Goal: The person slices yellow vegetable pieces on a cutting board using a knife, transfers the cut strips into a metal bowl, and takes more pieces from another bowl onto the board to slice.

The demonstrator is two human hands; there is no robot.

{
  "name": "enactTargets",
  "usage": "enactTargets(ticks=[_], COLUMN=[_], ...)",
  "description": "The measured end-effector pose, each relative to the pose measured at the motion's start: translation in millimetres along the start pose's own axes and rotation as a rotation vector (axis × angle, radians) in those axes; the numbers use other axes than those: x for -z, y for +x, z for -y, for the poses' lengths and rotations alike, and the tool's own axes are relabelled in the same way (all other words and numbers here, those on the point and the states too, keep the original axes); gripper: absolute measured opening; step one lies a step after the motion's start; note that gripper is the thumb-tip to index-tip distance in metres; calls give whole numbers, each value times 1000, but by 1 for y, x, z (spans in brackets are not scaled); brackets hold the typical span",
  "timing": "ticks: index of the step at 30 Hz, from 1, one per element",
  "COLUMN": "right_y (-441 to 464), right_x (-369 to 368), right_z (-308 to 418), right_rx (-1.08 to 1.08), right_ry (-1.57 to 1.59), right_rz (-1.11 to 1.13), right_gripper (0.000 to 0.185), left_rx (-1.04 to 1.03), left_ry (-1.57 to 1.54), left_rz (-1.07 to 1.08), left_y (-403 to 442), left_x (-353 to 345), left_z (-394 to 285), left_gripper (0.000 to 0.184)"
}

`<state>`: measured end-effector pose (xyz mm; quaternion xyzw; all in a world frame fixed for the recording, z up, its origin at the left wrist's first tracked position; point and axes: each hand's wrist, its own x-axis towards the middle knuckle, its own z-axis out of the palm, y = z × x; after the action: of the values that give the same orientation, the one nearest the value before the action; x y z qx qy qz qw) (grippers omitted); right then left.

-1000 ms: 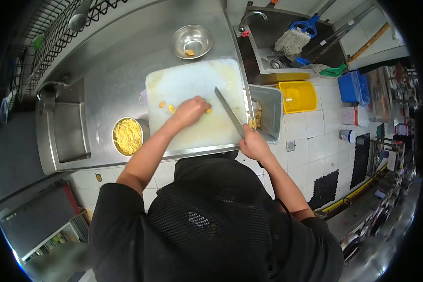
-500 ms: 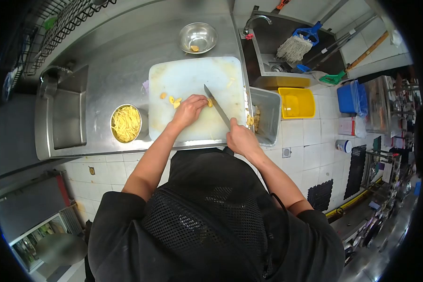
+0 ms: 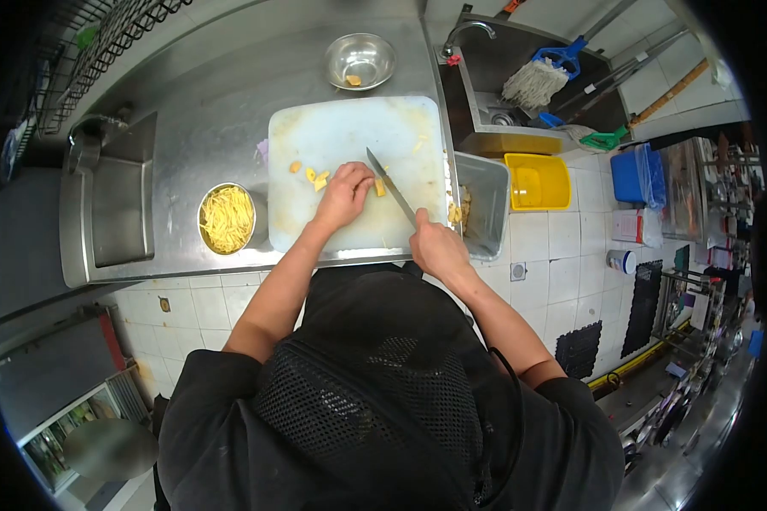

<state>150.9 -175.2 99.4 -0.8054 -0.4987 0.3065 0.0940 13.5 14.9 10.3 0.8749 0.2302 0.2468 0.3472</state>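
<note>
My right hand (image 3: 438,249) is closed around the handle of a kitchen knife (image 3: 392,187), its blade slanting up and left over the white cutting board (image 3: 315,128). A piece of yellow ginger (image 3: 379,186) lies left of the blade. Just beside that piece, my left hand (image 3: 344,194) rests on the board with its fingers curled together; whether anything is under them is hidden. Several cut ginger slices (image 3: 318,180) lie left of my left hand, and a separate small piece (image 3: 295,167) sits farther left.
A metal container of yellow shreds (image 3: 227,220) stands left of the board. Behind the board is a steel bowl (image 3: 360,61) with one piece inside. Right of the counter are a grey bin (image 3: 484,204) with scraps and a yellow tub (image 3: 539,181). A sink (image 3: 123,196) is at left.
My left hand has shifted slightly left, and the ginger piece now shows more fully beside its fingertips. The knife stays in my right hand, nearly in place. The view has tilted slightly.
</note>
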Motion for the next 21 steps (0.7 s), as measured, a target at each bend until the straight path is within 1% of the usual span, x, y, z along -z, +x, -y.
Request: enactTargets(ticks=[2,4,5,7,11,15,17,18,21], right_y=[0,-1,-1,-3,0,-7,-15,-15,-3], right_x=[-1,1,2,4,-10,7,21,20,5], right_z=[-1,0,1,2,-6,1,7,6,2], right_rx=[-1,-8,-16,-6,26,19,-38,-39,15], right_ry=[-1,8,18,33,73,69,35,34,75], right_rz=[2,3,4,6,-11,-6,83,85,43], right_gripper=[20,20,20,20,20,19,20,20,18], left_rx=[29,-90,-90,-178,-146,-121,-120,-114,-106], left_ry=[-28,29,30,44,72,48,60,69,78], left_rz=[14,129,129,112,120,114,123,121,115], left_y=[-1,-2,-3,-2,3,4,5,4,3], left_x=[4,7,5,1,-1,-2,-3,-3,-4], left_z=[-5,-10,-7,-1,-1,-1,-1,-2,-4], left_gripper=[10,10,10,11,10,13,15,15,15])
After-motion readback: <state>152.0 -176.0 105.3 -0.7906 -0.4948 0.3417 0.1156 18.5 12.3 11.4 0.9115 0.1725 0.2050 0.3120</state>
